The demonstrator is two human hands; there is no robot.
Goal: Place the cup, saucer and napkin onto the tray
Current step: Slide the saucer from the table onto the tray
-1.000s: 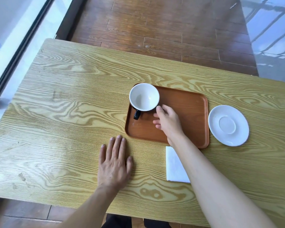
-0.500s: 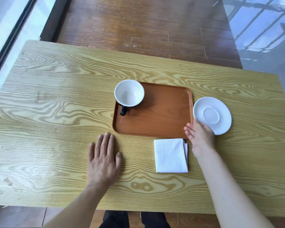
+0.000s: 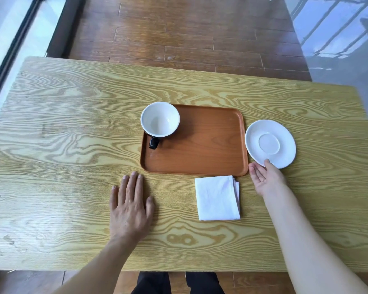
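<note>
A brown wooden tray [image 3: 210, 153] lies mid-table. The white cup [image 3: 160, 119] with a dark outside and handle stands in the tray's far left corner. A white saucer [image 3: 270, 143] rests on the table just right of the tray. My right hand [image 3: 265, 177] is at the saucer's near rim, thumb on top of the rim and fingers reaching beneath it. A folded white napkin [image 3: 217, 198] lies on the table in front of the tray's near right corner. My left hand [image 3: 131, 206] lies flat on the table, fingers apart, near the tray's near left corner.
The yellow wood-grain table [image 3: 62, 145] ends at a near edge by my legs. Beyond its far edge is dark wooden floor [image 3: 179, 35], with a window frame on the left and glass on the right.
My right hand left the cup on the tray, crossed to the right past the napkin, and now takes the saucer's near rim. My left hand stayed flat on the table.
</note>
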